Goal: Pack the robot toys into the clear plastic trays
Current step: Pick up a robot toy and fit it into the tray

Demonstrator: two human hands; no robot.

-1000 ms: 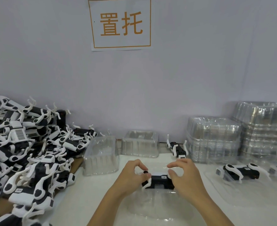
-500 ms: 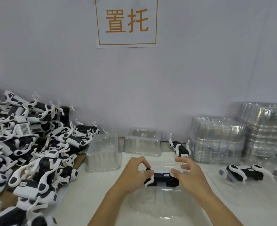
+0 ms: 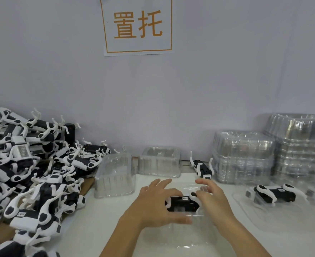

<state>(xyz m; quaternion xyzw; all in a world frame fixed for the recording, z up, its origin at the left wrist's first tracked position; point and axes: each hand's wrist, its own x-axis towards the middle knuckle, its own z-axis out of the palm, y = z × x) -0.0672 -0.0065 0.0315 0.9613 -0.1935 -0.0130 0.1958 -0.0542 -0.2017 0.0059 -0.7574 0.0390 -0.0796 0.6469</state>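
A head-worn camera looks down at a white desk (image 3: pixel 101 219) set against a pale wall. Both of the person's hands meet at the centre over a black and white robot toy (image 3: pixel 182 202), which sits in the far end of a clear plastic tray (image 3: pixel 179 236) lying on the desk just in front of the person.

The left hand (image 3: pixel 156 204) has its fingers spread and fairly straight, fingertips resting on the left end of the toy, thumb stretched along the tray's near side. The right hand (image 3: pixel 212 199) has its fingers loosely extended, touching the toy's right end. Neither hand is curled round the toy.

A large heap of loose robot toys (image 3: pixel 26 173) fills the left side of the desk. Beyond the hands stand two upturned clear trays (image 3: pixel 115 175) (image 3: pixel 159 162), and another robot toy (image 3: pixel 202 166) lies legs-up by the wall. To the right rise two stacks of nested clear trays (image 3: pixel 242 156) (image 3: pixel 301 145). In front of them, a packed robot toy (image 3: pixel 274 194) lies in its own tray (image 3: pixel 249 210). A paper sign (image 3: pixel 137 25) with orange characters hangs on the wall.
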